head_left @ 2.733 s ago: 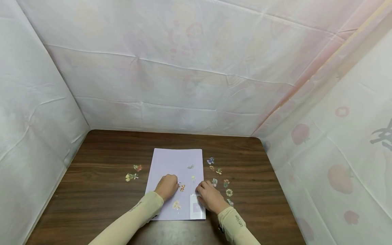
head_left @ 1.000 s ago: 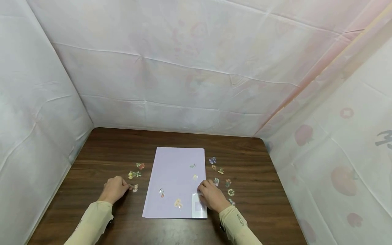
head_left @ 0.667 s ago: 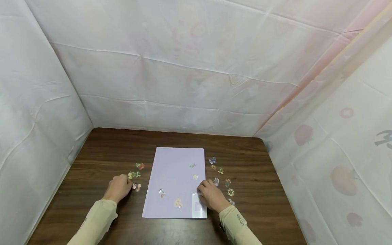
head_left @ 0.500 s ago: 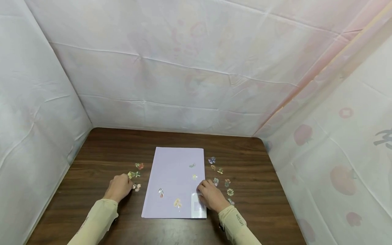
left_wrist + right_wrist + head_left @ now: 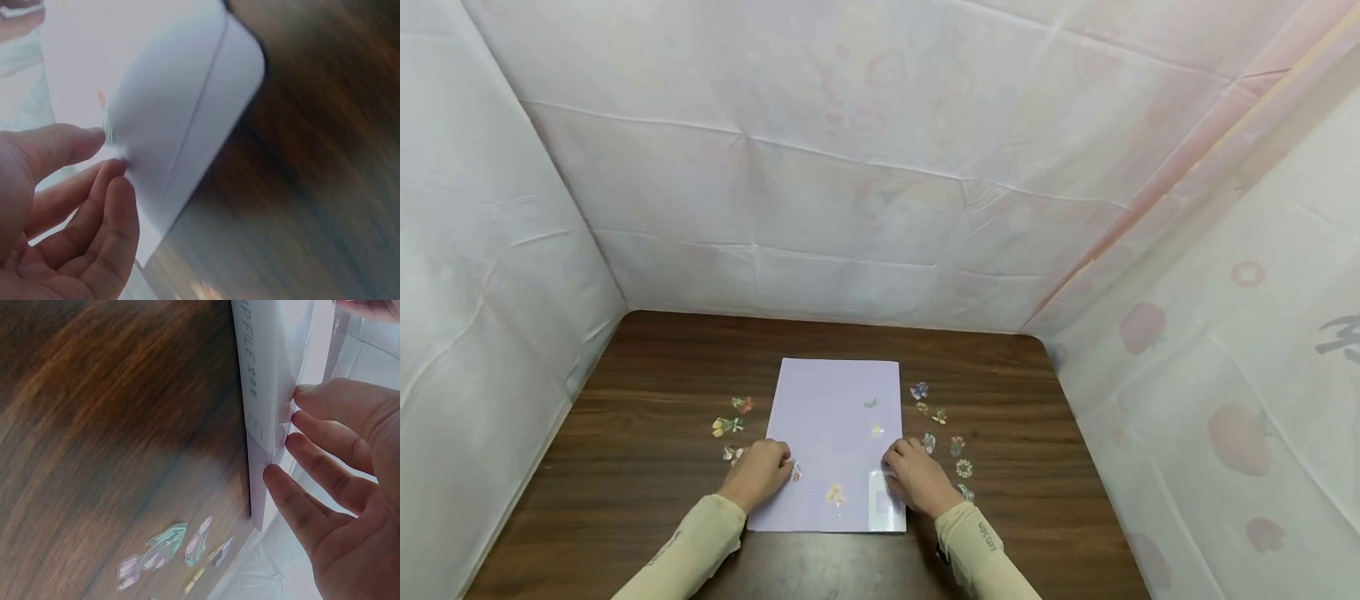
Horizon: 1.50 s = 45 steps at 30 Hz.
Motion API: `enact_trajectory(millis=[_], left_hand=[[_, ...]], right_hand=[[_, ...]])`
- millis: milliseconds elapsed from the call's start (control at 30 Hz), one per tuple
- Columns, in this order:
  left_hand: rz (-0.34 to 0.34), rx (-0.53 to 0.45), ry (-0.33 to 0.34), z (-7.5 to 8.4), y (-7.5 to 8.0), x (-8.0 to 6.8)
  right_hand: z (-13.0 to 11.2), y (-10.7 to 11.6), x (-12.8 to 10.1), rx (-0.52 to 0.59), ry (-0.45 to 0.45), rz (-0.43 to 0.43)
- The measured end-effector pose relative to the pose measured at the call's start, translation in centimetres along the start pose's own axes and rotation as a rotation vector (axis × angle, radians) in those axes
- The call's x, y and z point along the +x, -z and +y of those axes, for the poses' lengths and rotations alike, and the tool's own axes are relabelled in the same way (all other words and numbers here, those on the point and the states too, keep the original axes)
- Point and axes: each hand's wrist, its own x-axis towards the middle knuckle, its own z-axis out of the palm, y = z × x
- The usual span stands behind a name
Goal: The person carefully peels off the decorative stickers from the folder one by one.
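A lilac file folder (image 5: 831, 392) lies on the table with several flower stickers on it. At its left side, my left hand (image 5: 757, 475) reaches over the edge to a small red-and-green sticker (image 5: 797, 472). In the left wrist view the thumb tip is right at that sticker (image 5: 107, 122), with a small gap between thumb and forefinger. My right hand (image 5: 919, 477) rests along the right edge of the folder, its fingertips touching the printed spine (image 5: 256, 369) in the right wrist view. A yellow flower sticker (image 5: 835, 495) lies near the folder's front edge.
Left of the folder lie a red flower sticker (image 5: 742, 405), a yellow tulip sticker (image 5: 727, 427) and a pink flower sticker (image 5: 732, 454). Several more, including a wreath sticker (image 5: 964, 468), lie right of it on the dark wooden table (image 5: 647, 375). White cloth (image 5: 850, 208) surrounds the back and sides.
An orange flower sticker has left the folder, and a pink one now lies on the table at left. My left hand has since moved right, back onto the folder. My right hand has stayed put.
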Motion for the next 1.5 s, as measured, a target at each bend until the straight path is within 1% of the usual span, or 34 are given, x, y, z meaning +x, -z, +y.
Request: enact_trajectory(millis=[167,267,400,533,633,700,767,833,933,1000,1133,1233,1300,1400,1500], left_hand=[[0.040,0.086,-0.074,0.7,-0.8,0.1],[0.045,0.118,-0.101,0.8,-1.0,0.2],[0.048,0.129,-0.110,0.7,-1.2,0.3],[0.057,0.108,-0.093,0.6,-1.3,0.3],[0.054,0.074,-0.060,0.5,-1.3,0.3],[0.041,0.030,-0.023,0.5,-1.0,0.2],[0.031,-0.017,0.025,0.3,-0.4,0.1],[0.021,-0.054,0.082,-0.1,0.4,-0.1],[-0.005,-0.091,0.162,-1.2,2.1,-0.6],[-0.031,-0.094,0.211,-2.3,3.3,-1.1],[-0.068,-0.076,0.271,-4.4,5.1,-2.5],[-0.080,-0.060,0.290,-5.7,6.1,-3.4],[-0.096,-0.051,0.309,-6.4,6.6,-3.9],[-0.121,-0.038,0.328,-6.9,7.2,-4.2],[-0.127,-0.029,0.330,-7.0,7.5,-4.3]], right_hand=[[-0.1,-0.1,0.0,0.002,0.007,0.015],[-0.1,-0.1,0.0,0.002,0.003,0.014],[-0.1,0.0,0.0,0.008,-0.006,-0.001],[-0.2,-0.1,0.0,0.009,-0.017,-0.014],[-0.2,-0.2,0.0,0.009,-0.019,-0.021],[-0.2,-0.2,0.0,0.008,-0.019,-0.024],[-0.2,-0.2,0.1,0.008,-0.018,-0.026],[-0.2,-0.2,0.1,0.011,-0.017,-0.026],[-0.2,-0.2,0.1,0.017,-0.018,-0.026],[-0.1,-0.1,0.1,0.017,-0.018,-0.027],[0.1,-0.2,0.1,0.008,-0.012,-0.022],[0.1,-0.2,0.1,0.006,-0.010,-0.014],[0.1,-0.1,0.1,0.006,-0.012,-0.012],[0.0,-0.1,0.1,0.011,-0.019,-0.016],[0.0,0.0,0.1,0.014,-0.022,-0.018]])
